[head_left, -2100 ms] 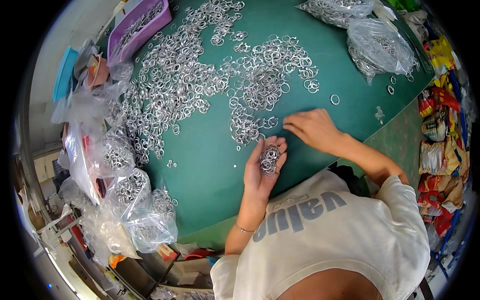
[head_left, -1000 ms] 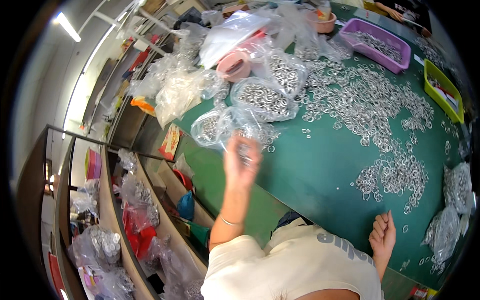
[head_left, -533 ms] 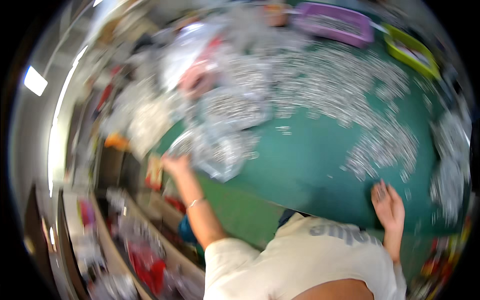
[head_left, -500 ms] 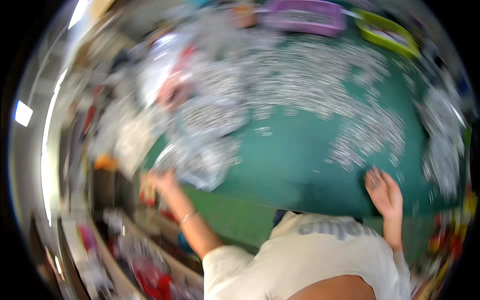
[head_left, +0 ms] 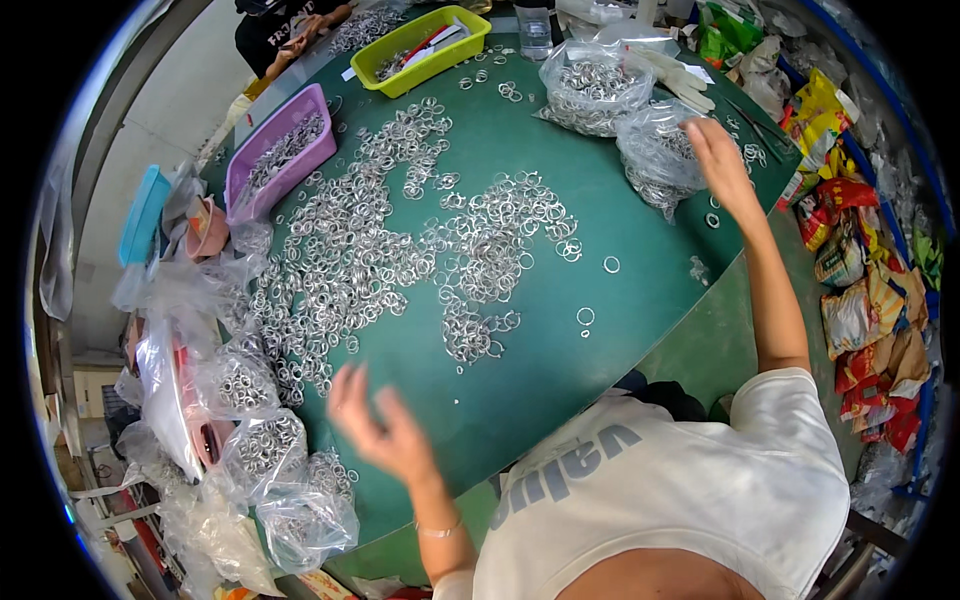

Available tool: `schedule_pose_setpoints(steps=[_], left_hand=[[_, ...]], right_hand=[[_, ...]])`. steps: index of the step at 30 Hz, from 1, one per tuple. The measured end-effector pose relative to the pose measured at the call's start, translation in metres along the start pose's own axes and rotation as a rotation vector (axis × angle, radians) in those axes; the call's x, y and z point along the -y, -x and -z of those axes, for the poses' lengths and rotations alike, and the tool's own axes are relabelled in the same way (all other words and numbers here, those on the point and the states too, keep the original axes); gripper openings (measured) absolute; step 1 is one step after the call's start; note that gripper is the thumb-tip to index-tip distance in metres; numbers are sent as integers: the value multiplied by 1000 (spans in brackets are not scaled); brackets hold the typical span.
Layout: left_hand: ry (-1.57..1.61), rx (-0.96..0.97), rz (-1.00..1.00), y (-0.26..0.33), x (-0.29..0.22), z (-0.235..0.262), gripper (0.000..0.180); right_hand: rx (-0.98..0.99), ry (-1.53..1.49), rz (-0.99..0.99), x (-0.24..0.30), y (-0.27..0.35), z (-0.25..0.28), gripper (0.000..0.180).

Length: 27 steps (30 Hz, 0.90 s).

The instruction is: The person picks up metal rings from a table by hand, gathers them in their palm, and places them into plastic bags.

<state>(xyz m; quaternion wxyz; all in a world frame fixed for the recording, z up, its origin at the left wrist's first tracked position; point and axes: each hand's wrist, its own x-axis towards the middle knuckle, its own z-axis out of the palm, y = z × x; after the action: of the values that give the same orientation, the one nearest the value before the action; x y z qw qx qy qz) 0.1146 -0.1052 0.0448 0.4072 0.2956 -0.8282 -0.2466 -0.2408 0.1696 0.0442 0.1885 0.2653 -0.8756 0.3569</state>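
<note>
My left hand (head_left: 385, 425) hovers above the near part of the green table, slightly blurred, its fingers apart and nothing visible in them. Ahead of it many silver metal rings (head_left: 350, 240) lie spread in a broad heap, with a smaller heap of rings (head_left: 495, 245) to the right. My right hand (head_left: 718, 165) is at the right, fingers stretched out, beside a clear plastic bag of rings (head_left: 655, 155). Whether it touches the bag is not plain. Another bag of rings (head_left: 595, 95) stands just behind. A few single rings (head_left: 611, 264) lie apart on the tabletop (head_left: 540, 370).
A purple basket (head_left: 235, 180) and a yellow-green basket (head_left: 425, 75) stand along the far side. Filled plastic bags (head_left: 265, 445) crowd the left edge. A white glove (head_left: 680, 80) lies at the far right. Another person's hands (head_left: 298, 40) show at the top left. Colourful packets (head_left: 850, 310) line the right.
My view has swung to the right. My right hand has gone from the near edge of the rings to the bag at the right; my left hand has left the bags at the left.
</note>
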Motion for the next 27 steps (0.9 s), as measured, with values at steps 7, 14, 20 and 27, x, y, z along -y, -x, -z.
schedule_pose_setpoints(steps=[7,14,20,27], left_hand=[[-188,602,-137,-27,-17,-154,74],[-203,614,-307,-26,2,-180,53],[-104,644,-352,-10,10,-148,39],[409,438,215,-26,52,-121,25]], right_hand=[[473,-207,365,85,36,-81,66],[682,-193,431,87,50,-155,80],[655,-376,522,104,79,-144,47],[680,-665,-195,90,47,-137,16]])
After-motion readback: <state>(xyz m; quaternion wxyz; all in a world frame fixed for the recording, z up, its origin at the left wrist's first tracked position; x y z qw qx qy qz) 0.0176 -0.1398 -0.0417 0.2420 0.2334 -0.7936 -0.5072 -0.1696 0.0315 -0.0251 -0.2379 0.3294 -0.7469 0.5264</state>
